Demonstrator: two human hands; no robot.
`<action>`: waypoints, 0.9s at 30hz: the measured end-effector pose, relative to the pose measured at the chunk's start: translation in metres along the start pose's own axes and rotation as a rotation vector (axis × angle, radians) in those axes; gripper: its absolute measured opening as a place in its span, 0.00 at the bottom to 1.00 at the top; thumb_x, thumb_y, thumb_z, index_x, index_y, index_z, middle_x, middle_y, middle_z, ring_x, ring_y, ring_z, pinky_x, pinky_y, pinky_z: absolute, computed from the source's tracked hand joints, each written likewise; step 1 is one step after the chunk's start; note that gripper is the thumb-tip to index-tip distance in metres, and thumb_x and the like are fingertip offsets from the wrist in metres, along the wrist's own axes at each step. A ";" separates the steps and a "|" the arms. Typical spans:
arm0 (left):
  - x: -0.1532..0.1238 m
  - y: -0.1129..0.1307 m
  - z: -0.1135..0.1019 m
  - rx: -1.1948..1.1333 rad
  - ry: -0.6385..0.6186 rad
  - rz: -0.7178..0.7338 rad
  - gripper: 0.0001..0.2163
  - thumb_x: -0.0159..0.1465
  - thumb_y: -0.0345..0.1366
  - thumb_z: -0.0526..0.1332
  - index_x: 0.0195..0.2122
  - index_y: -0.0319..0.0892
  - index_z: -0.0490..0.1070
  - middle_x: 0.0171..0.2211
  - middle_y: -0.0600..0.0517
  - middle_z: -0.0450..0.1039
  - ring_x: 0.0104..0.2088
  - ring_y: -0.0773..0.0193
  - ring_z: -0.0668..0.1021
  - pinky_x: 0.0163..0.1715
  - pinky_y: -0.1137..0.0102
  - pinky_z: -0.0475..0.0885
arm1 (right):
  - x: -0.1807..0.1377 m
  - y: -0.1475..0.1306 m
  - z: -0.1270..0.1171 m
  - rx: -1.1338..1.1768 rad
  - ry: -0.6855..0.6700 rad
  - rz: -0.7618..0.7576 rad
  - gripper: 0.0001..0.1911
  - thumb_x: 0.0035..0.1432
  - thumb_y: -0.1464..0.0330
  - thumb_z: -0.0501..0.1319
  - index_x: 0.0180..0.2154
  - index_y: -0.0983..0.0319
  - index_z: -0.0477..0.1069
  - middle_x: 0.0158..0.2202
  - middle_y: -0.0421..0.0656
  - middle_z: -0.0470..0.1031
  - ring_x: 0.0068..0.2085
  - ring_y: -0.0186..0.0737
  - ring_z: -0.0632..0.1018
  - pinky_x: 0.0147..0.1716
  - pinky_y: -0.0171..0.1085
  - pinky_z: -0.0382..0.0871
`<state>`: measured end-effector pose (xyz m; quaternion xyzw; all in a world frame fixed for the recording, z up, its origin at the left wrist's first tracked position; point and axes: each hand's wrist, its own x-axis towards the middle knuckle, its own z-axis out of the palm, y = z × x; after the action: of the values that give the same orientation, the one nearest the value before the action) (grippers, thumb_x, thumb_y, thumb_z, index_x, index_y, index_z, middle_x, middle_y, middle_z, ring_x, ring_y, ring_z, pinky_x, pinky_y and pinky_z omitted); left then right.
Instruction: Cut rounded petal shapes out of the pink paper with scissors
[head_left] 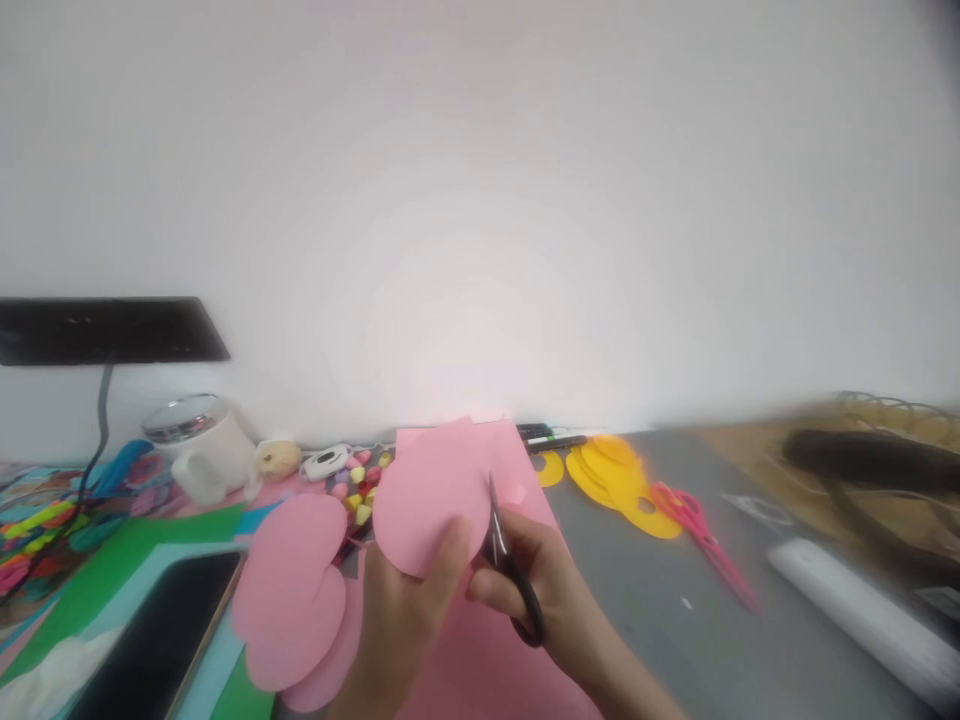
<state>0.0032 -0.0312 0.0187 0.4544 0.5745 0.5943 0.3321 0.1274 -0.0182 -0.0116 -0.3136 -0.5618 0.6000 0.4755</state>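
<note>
My left hand (401,620) pinches the lower edge of a rounded pink paper piece (427,495), thumb on top. Black-handled scissors (504,565) are in my right hand (551,580), with fingers in the handle loops. Their blades point up and away from me along the right edge of the piece. Beneath both hands lies a larger pink sheet (480,665). Several cut pink paper shapes (292,570) overlap in a pile just left of my left hand.
Left are a phone (161,640), green paper (120,575), a white mug (214,455) and colourful beads (364,490). Right are yellow paper cutouts (611,475), pink scissors (705,540) and a white bar-shaped object (855,610). A wall (480,200) rises behind.
</note>
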 end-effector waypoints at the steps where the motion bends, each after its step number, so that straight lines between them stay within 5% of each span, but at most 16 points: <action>1: 0.000 0.000 0.000 0.006 0.008 0.006 0.11 0.51 0.44 0.63 0.24 0.40 0.74 0.22 0.52 0.75 0.26 0.63 0.76 0.25 0.73 0.71 | 0.000 0.000 0.000 0.001 -0.002 0.000 0.21 0.48 0.53 0.69 0.28 0.63 0.65 0.21 0.33 0.56 0.23 0.29 0.56 0.20 0.30 0.51; 21: -0.001 0.004 0.001 -0.051 -0.026 -0.002 0.11 0.51 0.43 0.63 0.19 0.42 0.70 0.14 0.55 0.68 0.20 0.64 0.73 0.19 0.72 0.68 | -0.001 -0.006 0.003 -0.074 0.043 0.067 0.23 0.45 0.50 0.68 0.25 0.63 0.66 0.20 0.36 0.63 0.22 0.32 0.64 0.21 0.32 0.59; 27: 0.000 0.003 0.000 -0.043 0.020 0.010 0.11 0.50 0.43 0.64 0.23 0.40 0.72 0.20 0.53 0.72 0.24 0.63 0.74 0.22 0.72 0.70 | -0.001 -0.006 0.003 -0.061 0.049 0.089 0.25 0.43 0.48 0.68 0.26 0.63 0.66 0.19 0.37 0.65 0.21 0.32 0.66 0.21 0.32 0.61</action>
<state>0.0039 -0.0312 0.0219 0.4443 0.5623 0.6127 0.3331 0.1263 -0.0208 -0.0051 -0.3674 -0.5535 0.5953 0.4520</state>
